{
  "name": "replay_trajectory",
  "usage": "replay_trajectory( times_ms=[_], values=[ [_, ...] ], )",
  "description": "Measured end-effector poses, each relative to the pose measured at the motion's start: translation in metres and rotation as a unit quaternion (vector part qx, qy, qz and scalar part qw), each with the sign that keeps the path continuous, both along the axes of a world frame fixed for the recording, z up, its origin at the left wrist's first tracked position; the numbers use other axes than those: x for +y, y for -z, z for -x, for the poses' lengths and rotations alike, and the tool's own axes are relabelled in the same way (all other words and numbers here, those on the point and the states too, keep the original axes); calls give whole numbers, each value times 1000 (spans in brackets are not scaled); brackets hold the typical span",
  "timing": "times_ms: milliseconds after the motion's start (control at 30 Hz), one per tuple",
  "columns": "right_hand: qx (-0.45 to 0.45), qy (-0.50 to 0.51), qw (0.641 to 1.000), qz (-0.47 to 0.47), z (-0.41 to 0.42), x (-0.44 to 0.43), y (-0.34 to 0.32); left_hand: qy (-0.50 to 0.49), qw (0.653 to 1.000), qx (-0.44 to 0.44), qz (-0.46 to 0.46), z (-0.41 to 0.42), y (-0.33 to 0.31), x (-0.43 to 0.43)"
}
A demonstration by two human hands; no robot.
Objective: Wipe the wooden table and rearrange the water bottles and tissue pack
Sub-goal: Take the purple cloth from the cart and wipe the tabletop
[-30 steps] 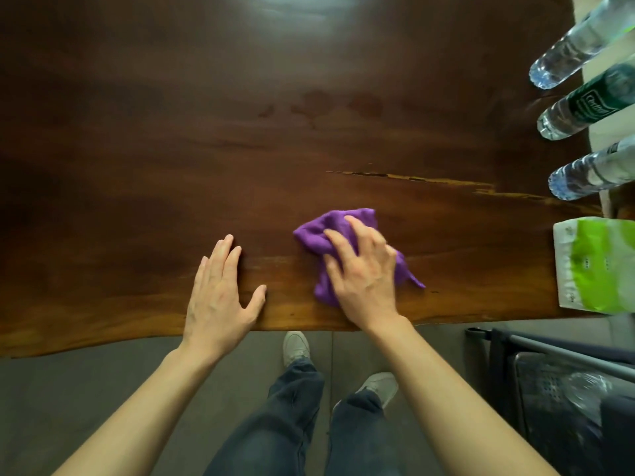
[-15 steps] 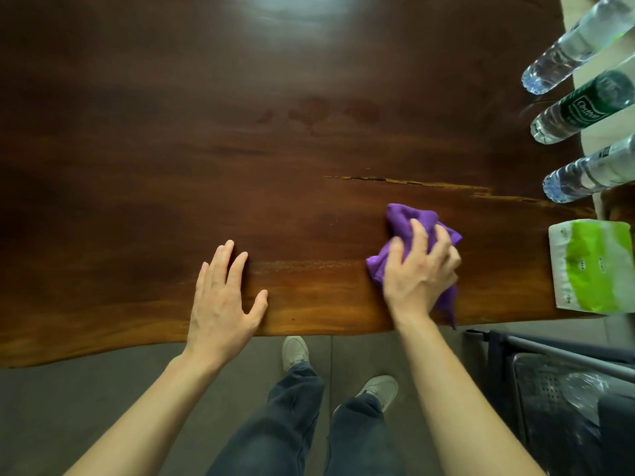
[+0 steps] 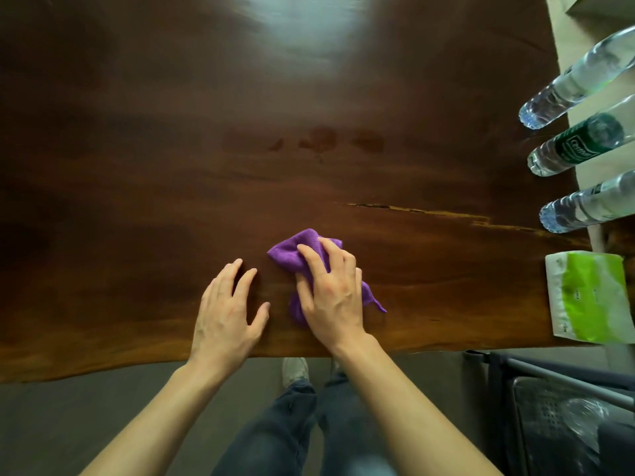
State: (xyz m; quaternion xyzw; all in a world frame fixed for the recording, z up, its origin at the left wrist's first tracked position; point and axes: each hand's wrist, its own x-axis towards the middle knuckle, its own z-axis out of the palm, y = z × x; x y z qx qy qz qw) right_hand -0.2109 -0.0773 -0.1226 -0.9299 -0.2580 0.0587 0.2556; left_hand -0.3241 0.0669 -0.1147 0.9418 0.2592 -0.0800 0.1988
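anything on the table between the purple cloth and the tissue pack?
No. In the head view, only bare wooden table lies between the purple cloth and the tissue pack.

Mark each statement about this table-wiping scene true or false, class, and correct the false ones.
1. The right hand presses a purple cloth on the wooden table. True.
2. The left hand holds a bottle. False: it rests flat on the table.
3. Three water bottles stand along the right side. True.
4. The tissue pack is blue. False: it is green and white.
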Motion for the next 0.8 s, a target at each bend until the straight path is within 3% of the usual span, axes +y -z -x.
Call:
replay_trajectory(
  times_ms=[500, 800],
  values=[
    [-5, 180, 980, -82, -207, -65, -20, -45, 999, -12, -21, -142, -17, 59],
    [2, 267, 963, 34, -289, -29, 15, -57, 997, 38, -25, -174, 0, 85]
  ],
)
